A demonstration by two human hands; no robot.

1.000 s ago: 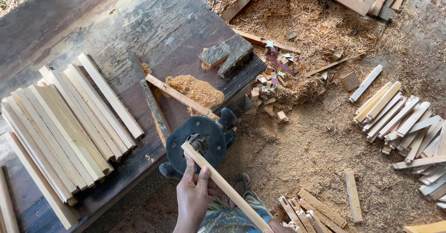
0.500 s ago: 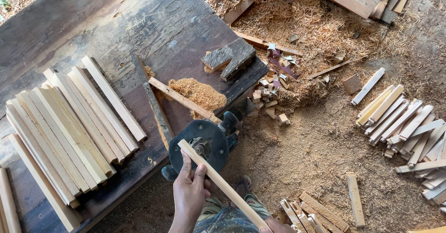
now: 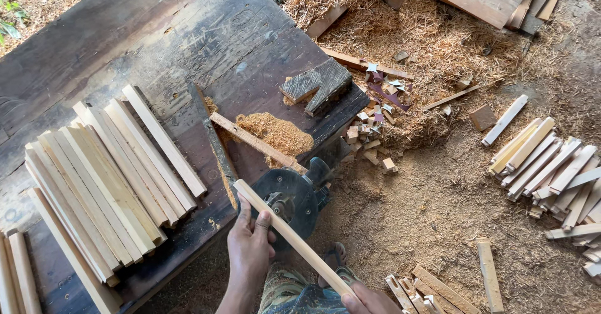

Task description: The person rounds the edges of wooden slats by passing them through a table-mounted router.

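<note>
Both hands gripped a stick (image 3: 291,237) lying across the cutter (image 3: 294,196) at 6 o'clock, left hand (image 3: 249,251) curled shut near its upper end, right hand (image 3: 369,300) closed on the lower; it looked light, stiff and splintery, best held at the ends.

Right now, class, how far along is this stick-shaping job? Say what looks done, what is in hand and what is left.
Done, it seems: shaped, notched pieces lie on the ground by the person's feet, with sawdust on the bench. In hand: the left hand and right hand hold one stick across the dark round machine. Left: likely the big stack of plain sticks on the bench.
</note>
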